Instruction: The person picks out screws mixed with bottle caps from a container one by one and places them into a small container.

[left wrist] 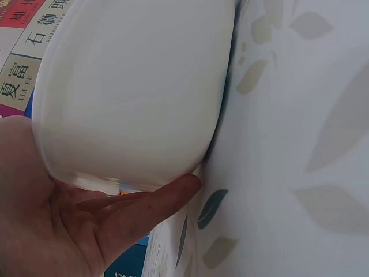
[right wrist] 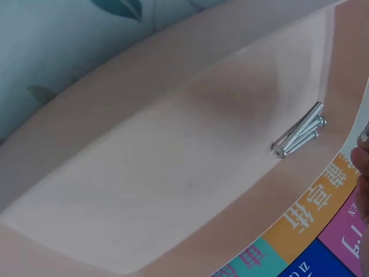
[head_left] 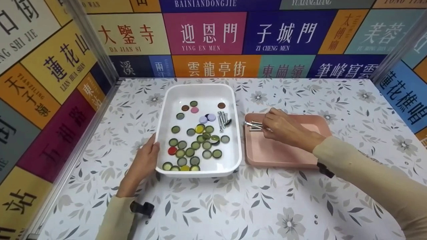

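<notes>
My left hand (head_left: 144,162) holds the left wall of a white tub (head_left: 200,172), thumb near the rim and a finger (left wrist: 153,209) low along the outer side. Bottle caps (head_left: 195,145) lie scattered in the tub, mostly green. Several silver screws (head_left: 222,121) sit by its right wall. Over the left end of a pink tray (head_left: 283,156), my right hand (head_left: 283,128) pinches a screw (right wrist: 364,137); most of this hand is outside the right wrist view. More screws (right wrist: 300,133) lie together in the tray's corner below the hand.
The tub and tray stand side by side on a floral tablecloth (head_left: 213,206), a narrow gap between them. Panels with printed signs (head_left: 206,33) enclose the back and both sides.
</notes>
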Motion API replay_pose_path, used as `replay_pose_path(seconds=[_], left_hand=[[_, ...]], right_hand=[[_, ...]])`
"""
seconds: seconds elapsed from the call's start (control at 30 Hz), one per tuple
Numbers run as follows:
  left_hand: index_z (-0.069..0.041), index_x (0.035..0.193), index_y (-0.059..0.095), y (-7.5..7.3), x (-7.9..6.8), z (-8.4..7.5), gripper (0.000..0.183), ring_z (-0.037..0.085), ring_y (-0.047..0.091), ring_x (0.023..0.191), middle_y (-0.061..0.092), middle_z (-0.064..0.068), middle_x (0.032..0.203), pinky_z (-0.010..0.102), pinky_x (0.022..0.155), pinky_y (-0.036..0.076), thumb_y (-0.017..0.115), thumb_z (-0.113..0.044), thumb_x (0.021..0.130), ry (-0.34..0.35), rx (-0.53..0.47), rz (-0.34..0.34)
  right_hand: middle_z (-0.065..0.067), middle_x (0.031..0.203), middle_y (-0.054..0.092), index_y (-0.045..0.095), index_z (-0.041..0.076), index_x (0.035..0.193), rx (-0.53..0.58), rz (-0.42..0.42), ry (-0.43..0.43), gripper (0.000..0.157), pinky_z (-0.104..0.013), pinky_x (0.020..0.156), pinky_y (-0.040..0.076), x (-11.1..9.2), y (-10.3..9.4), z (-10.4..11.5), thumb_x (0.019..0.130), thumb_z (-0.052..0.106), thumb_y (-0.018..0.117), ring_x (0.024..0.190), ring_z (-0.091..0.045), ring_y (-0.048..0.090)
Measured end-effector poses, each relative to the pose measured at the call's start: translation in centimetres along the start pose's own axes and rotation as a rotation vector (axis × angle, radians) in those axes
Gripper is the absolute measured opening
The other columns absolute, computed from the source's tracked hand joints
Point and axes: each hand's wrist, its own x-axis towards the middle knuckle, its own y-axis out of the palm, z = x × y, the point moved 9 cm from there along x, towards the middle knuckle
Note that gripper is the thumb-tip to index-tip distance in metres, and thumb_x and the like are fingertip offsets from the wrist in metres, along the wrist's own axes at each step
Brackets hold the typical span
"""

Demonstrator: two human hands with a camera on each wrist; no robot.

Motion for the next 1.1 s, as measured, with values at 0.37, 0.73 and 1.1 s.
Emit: replay_pose_path(seconds=[0.37,0.73,1.1], left_hand=[[-0.013,0.162,0.017,0.1,0.0,0.2,0.054,0.034,0.053,0.135,0.039,0.020,0.158,0.052,0.117,0.035,0.026,-0.026,0.110,-0.007,0.003,-0.001],[-0.014,0.162,0.017,0.1,0.1,0.1,0.054,0.032,0.058,0.126,0.041,0.019,0.158,0.051,0.114,0.040,0.026,-0.028,0.110,-0.011,0.000,0.000],[-0.010,0.161,0.017,0.0,0.0,-0.1,0.054,0.035,0.050,0.137,0.037,0.021,0.159,0.053,0.117,0.034,0.026,-0.025,0.110,0.002,-0.003,-0.013]], right_hand=[[-0.010,0.079,0.061,0.064,0.003,0.081,-0.056,0.178,-0.008,0.014,-0.040,0.078,0.044,-1.5,2.4,-0.4,0.087,0.012,0.073,0.084,-0.027,0.049],[-0.007,0.078,0.067,0.067,0.006,0.080,-0.060,0.240,-0.053,0.014,-0.042,0.083,0.049,-2.0,3.3,-0.9,0.088,0.014,0.074,0.083,-0.026,0.054],[-0.012,0.080,0.066,0.068,-0.001,0.086,-0.287,0.251,-0.155,0.017,-0.045,0.089,0.051,-2.0,4.0,-0.8,0.092,0.016,0.068,0.084,-0.030,0.056]])
